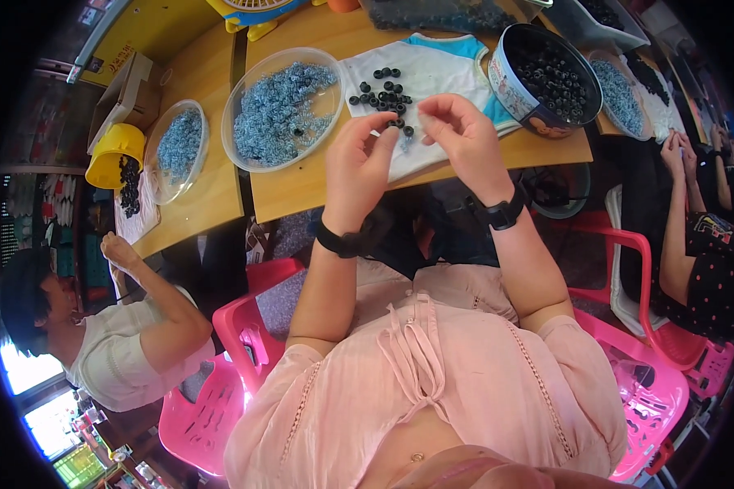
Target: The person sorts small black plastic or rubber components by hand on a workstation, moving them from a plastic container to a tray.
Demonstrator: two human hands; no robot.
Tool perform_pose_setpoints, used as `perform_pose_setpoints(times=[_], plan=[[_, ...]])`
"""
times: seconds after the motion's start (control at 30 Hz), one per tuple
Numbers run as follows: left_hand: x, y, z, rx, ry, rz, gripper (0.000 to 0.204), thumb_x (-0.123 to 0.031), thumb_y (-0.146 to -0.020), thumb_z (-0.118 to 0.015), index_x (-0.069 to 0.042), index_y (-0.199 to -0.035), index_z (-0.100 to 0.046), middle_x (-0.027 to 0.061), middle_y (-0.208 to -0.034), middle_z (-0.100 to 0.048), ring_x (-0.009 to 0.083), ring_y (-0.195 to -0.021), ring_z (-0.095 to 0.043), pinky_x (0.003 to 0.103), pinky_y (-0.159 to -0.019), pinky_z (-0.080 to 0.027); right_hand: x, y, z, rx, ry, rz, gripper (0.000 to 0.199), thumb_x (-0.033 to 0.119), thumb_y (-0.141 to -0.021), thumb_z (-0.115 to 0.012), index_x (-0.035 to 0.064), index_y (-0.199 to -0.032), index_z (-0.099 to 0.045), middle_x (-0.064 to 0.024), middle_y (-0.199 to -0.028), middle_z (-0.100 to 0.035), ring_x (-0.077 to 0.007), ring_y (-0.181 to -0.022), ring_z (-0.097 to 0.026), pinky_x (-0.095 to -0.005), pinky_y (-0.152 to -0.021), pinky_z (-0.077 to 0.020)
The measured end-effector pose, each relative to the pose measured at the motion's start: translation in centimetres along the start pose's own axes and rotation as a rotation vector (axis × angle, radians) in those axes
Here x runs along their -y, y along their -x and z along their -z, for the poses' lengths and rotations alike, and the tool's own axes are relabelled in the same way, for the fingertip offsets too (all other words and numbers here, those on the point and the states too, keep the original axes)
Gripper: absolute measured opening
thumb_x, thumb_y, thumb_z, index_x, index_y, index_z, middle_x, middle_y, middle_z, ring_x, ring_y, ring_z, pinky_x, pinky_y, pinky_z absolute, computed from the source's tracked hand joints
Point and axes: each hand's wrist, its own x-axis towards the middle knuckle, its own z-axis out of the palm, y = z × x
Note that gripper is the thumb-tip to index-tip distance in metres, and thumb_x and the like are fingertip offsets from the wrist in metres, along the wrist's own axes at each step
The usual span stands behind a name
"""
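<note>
My left hand (pixel 360 167) is closed in a pinch, its thumb and forefinger at a small round black piece (pixel 399 123). Facing it, my right hand (pixel 463 138) also has thumb and fingertips drawn together; whatever lies between them is too small to name. A bit of pale blue clear material (pixel 405 145) shows between the hands. Beneath them a white cloth (pixel 367 72) with turquoise edges covers part of the table, and several black pieces with holes (pixel 387 87) lie loose on it. Left of the cloth stands a round clear tub (pixel 231 122) of small blue translucent pieces (pixel 277 110).
A round tin (pixel 506 102) of black pieces stands at the cloth's right. Further left are another blue-filled tub (pixel 200 155) and a tipped yellow bucket (pixel 110 159). Co-workers sit on both sides: one at left (pixel 151 318), another's hands (pixel 678 155) at right. The table's front edge (pixel 302 208) runs below my hands.
</note>
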Motion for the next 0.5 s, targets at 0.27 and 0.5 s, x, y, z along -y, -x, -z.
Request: perform_pose_setpoints(times=[0.27,0.5], plan=[[2.1,-0.8,2.0,0.045,-0.365,-0.052,0.025,-0.01,-0.087,-0.071,0.001,-0.108,-0.069,0.0079,-0.088,-0.067,0.0128,-0.068,-0.058,0.026,-0.065,-0.049,-2.1,-0.4,1.0,0.043,0.845,0.46,0.017,0.007,-0.082,-0.067,0.0054,-0.098,-0.071,-0.0116,-0.092,-0.065,-0.0332,-0.091,-0.062,-0.0395,-0.081,-0.051],[2.5,-1.0,1.1,0.019,-0.295,-0.001,0.026,-0.009,-0.085,-0.069,-0.003,-0.11,-0.068,0.0129,-0.089,-0.068,0.0264,-0.071,-0.063,0.036,-0.067,-0.051,-2.3,0.1,-0.3,0.053,0.892,0.386,0.019,0.012,-0.081,-0.069,0.0069,-0.098,-0.071,-0.0096,-0.09,-0.063,-0.0315,-0.092,-0.06,-0.0399,-0.083,-0.0496]])
